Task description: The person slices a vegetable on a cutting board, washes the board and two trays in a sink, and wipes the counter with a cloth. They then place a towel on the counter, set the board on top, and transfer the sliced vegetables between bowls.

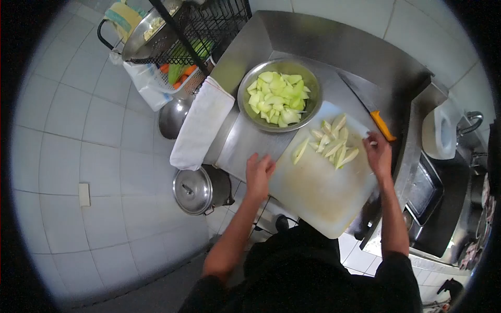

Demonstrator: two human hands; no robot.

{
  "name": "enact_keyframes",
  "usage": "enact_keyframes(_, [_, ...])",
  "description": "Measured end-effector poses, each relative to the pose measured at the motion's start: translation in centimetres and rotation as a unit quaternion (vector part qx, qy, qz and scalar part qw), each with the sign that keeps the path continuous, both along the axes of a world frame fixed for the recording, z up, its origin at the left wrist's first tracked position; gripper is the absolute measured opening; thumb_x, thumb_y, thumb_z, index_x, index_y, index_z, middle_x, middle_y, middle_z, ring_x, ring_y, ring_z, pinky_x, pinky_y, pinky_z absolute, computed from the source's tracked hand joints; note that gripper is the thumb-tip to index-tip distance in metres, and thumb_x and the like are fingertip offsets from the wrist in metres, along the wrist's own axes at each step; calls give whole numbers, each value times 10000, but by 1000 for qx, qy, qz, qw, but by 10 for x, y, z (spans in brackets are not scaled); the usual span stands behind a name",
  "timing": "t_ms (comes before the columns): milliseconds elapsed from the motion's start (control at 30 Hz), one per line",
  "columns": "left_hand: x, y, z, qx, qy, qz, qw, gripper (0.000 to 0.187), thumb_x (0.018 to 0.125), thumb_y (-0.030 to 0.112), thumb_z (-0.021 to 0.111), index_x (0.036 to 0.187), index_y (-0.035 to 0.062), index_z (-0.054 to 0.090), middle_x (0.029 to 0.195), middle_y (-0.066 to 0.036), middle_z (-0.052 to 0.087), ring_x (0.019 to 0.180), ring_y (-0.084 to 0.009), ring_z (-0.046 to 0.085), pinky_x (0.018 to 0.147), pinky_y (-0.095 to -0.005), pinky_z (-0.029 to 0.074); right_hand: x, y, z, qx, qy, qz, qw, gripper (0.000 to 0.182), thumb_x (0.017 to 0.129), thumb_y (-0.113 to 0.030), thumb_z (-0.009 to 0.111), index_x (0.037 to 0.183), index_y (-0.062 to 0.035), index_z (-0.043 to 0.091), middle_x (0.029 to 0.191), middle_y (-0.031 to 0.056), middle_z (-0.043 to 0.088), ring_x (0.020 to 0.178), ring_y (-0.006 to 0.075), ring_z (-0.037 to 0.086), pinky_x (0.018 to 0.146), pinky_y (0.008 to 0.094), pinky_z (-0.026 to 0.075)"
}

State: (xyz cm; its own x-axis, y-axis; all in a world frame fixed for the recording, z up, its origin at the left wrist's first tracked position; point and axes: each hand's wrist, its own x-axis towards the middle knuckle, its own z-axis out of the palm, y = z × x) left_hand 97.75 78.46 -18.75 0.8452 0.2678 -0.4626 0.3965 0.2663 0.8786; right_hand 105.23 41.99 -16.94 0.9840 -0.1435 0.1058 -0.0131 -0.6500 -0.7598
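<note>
Pale green vegetable wedges lie on the upper part of a white cutting board. My left hand is at the board's left edge, its fingers curled; what they hold, if anything, is hidden. At the board's right edge is my right hand, fingers bent and apart, with nothing visible in it. Behind the board, a metal bowl holds many pale green slices. A knife with an orange handle rests on the steel counter, just above my right hand.
A white cloth hangs over the counter's left edge. Above it is a black rack with a basket of vegetables. A lidded pot stands low on the left. At right are a sink and a white plastic container.
</note>
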Motion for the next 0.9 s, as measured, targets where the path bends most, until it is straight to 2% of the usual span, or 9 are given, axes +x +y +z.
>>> enact_keyframes(33, [27,-10,14,-108,7,76,991,703,885,225,677,1418,-23,291,1310,-199,449,1050,-274,570,939,-387,499,-16,8,5,12,17,10,1000,308,879,-198,669,1115,-1,649,933,188,711,774,253,701,722,362,537])
enact_keyframes(133, [93,-9,13,-190,36,82,978,656,891,239,661,1400,-12,331,1317,-203,471,1090,-316,574,946,-440,512,-63,30,16,58,83,12,995,288,894,-189,655,1103,10,654,924,190,712,771,238,694,722,350,535])
enact_keyframes(300, [141,-8,-23,-231,36,82,969,559,891,142,600,1369,-24,362,1311,-231,479,1127,-356,568,946,-485,517,-114,44,21,136,113,16,984,280,891,-143,664,1102,42,651,868,160,707,783,159,664,731,315,527])
enact_keyframes(367, [150,-5,-38,-231,33,85,969,521,873,77,566,1346,-35,378,1291,-232,487,1133,-370,565,928,-498,532,-130,48,27,173,116,-6,978,304,897,-158,651,1098,70,641,860,115,693,738,164,667,696,301,530])
enact_keyframes(433, [156,-3,-47,-222,44,83,971,493,846,11,530,1316,-51,394,1265,-232,500,1138,-387,562,905,-509,552,-141,50,30,191,117,-20,974,306,892,-147,649,1094,81,634,867,122,683,739,179,665,695,305,535])
enact_keyframes(567, [150,1,-25,-265,22,76,961,450,806,-42,508,1240,-108,408,1209,-250,508,1074,-410,586,842,-538,587,-154,50,21,209,102,-52,971,282,875,-104,643,1096,71,626,854,115,669,708,185,657,672,297,531])
enact_keyframes(733, [114,19,12,-272,67,7,960,382,794,-41,526,1147,-145,422,1128,-245,510,952,-413,627,774,-561,605,-167,91,55,264,81,-116,954,260,896,-87,630,1100,71,614,865,125,668,725,183,645,685,294,523])
enact_keyframes(833, [79,27,71,-245,96,-67,962,425,804,-4,554,1203,-84,429,1146,-216,516,1016,-361,593,838,-501,569,-175,118,62,300,32,-137,944,256,925,-133,625,1125,25,602,856,104,670,677,154,642,629,267,515])
enact_keyframes(900, [62,39,92,-295,85,-141,941,420,806,-4,550,1205,-74,439,1155,-201,520,1014,-338,590,817,-473,565,-180,144,81,330,19,-168,929,269,941,-165,622,1132,22,600,865,107,672,677,154,646,633,265,518])
